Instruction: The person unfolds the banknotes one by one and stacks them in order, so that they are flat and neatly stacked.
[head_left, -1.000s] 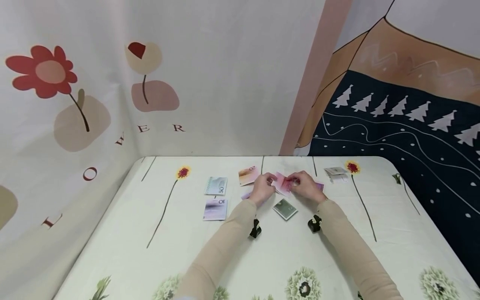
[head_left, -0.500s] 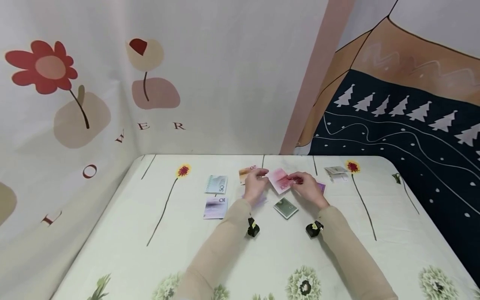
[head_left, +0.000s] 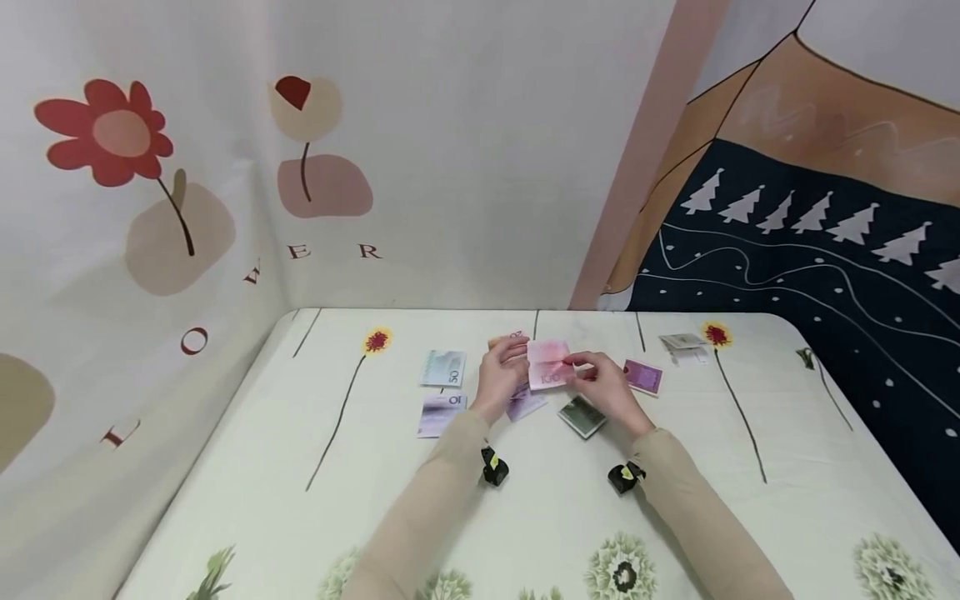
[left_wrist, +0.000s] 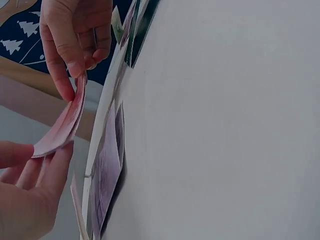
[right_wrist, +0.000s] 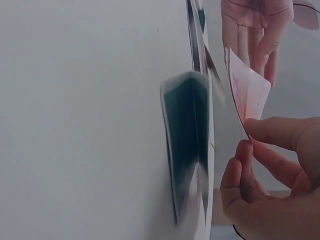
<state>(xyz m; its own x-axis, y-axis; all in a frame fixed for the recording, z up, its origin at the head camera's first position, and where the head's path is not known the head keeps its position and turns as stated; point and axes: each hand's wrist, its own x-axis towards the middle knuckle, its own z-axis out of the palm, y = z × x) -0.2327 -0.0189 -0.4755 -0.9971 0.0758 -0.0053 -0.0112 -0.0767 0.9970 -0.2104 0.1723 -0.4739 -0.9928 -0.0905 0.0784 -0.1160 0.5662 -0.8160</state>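
A pink 100 banknote (head_left: 547, 352) is held up above the table between both hands. My left hand (head_left: 498, 375) pinches its left edge, thumb on top and fingers beneath. At the opposite edge, my right hand (head_left: 606, 387) grips it between thumb and fingers. In the left wrist view the banknote (left_wrist: 62, 127) bends and shows more than one layer. Below the hands lie a purple banknote (head_left: 527, 406) and a green banknote (head_left: 582, 417), which looks folded in the right wrist view. An orange 20 note (head_left: 501, 340) is partly hidden behind my left hand.
Left of the hands lie a bluish 50 note (head_left: 442, 368) and a violet 10 note (head_left: 441, 415). To the right are a magenta note (head_left: 643, 377) and a folded greyish note (head_left: 682, 342). The floral-printed table (head_left: 555, 508) meets a hanging cloth at the back.
My left hand let go of the pink banknote, moved left, then took its left edge. The banknote has turned to face me upright and shifted left; my right hand kept hold of it.
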